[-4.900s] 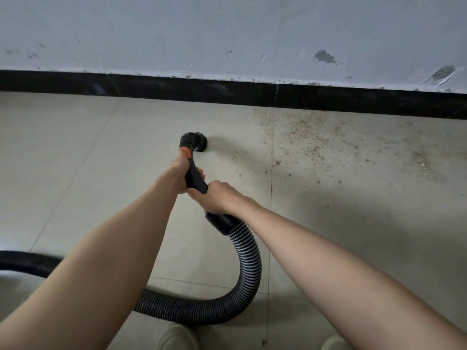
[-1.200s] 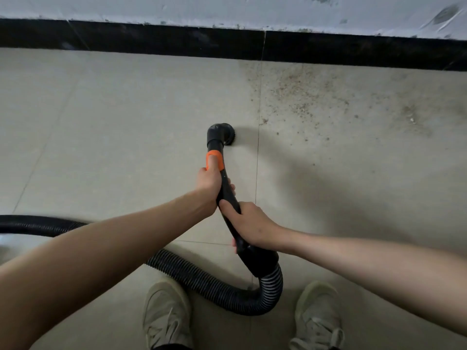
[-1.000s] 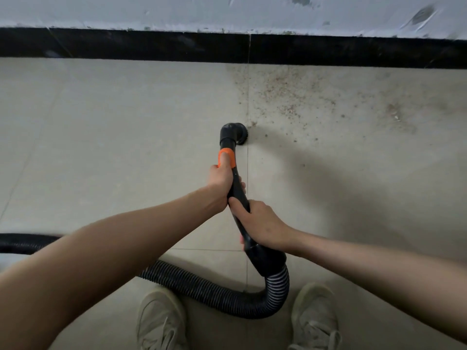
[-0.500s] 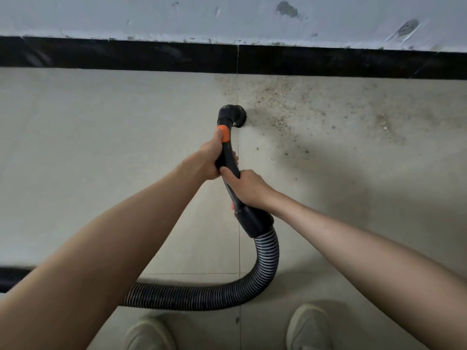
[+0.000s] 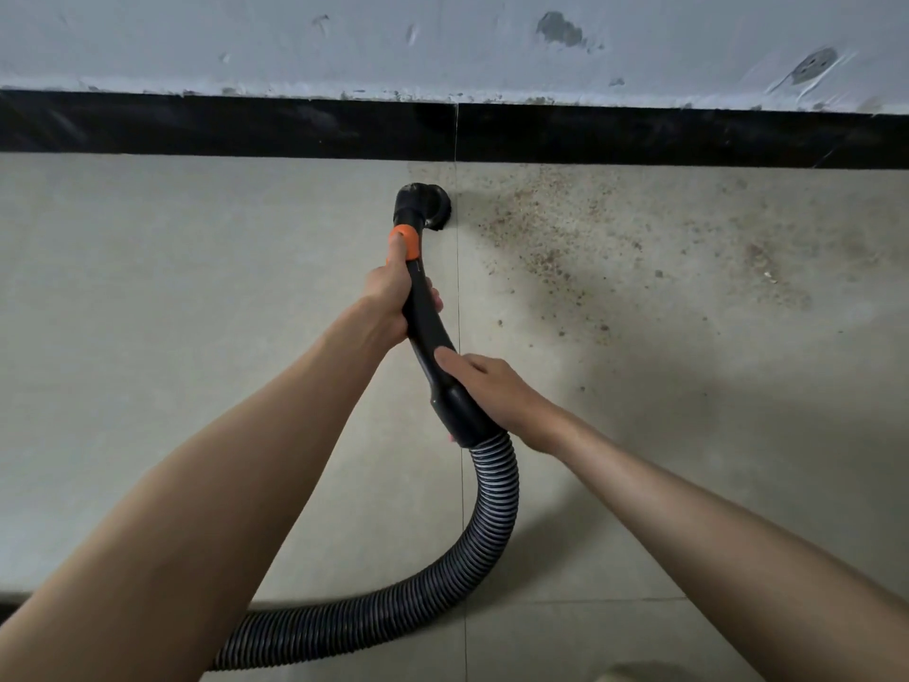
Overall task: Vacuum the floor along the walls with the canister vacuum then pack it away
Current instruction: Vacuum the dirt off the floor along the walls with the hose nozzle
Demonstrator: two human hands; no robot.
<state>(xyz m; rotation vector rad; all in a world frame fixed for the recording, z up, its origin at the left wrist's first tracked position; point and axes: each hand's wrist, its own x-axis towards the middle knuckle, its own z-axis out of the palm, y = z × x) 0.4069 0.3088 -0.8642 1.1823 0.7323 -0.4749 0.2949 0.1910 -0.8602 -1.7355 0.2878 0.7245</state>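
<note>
Black vacuum nozzle (image 5: 424,207) near baseboard

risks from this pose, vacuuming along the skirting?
1. The nozzle sits left of the grit patch; a short sweep could leave grit near the black skirting.
2. The ribbed hose bends sharply behind the right hand and may kink.
3. The hose loop lies near the feet: trip hazard.

Both arms extended, left grip (image 5: 388,297) ahead of right grip (image 5: 492,386), fingers curled.
</note>
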